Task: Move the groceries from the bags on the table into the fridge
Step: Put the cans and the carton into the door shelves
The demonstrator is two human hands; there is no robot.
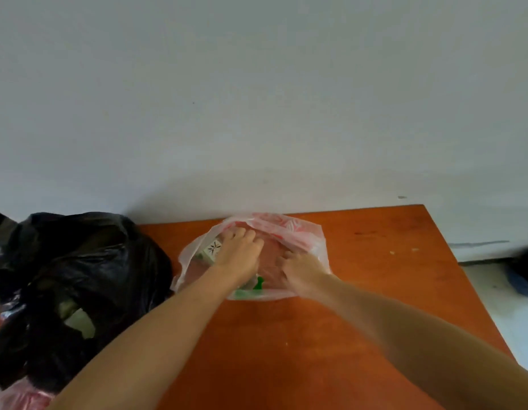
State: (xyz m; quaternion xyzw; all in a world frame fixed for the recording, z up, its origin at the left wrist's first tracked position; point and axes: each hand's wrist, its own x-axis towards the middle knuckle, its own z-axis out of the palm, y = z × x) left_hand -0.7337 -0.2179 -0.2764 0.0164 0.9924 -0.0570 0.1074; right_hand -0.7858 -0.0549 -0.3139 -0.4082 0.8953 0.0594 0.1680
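Observation:
A thin clear plastic bag with red print (289, 224) lies open on the orange table (375, 261) near the wall. Both my hands reach into it. My left hand (242, 251) rests on a small white-and-green package (211, 249) at the bag's left side, fingers curled over it. My right hand (299, 269) is inside the bag's right part, fingers bent; what it touches is hidden. Something green (258, 284) shows at the bag's near edge. The fridge is out of view.
A large black plastic bag (79, 279) bulges at the table's left, with pale contents showing through a gap. Another red-printed bag (17, 398) peeks in at the bottom left. A grey wall stands behind the table. A dark object (523, 273) sits on the floor at right.

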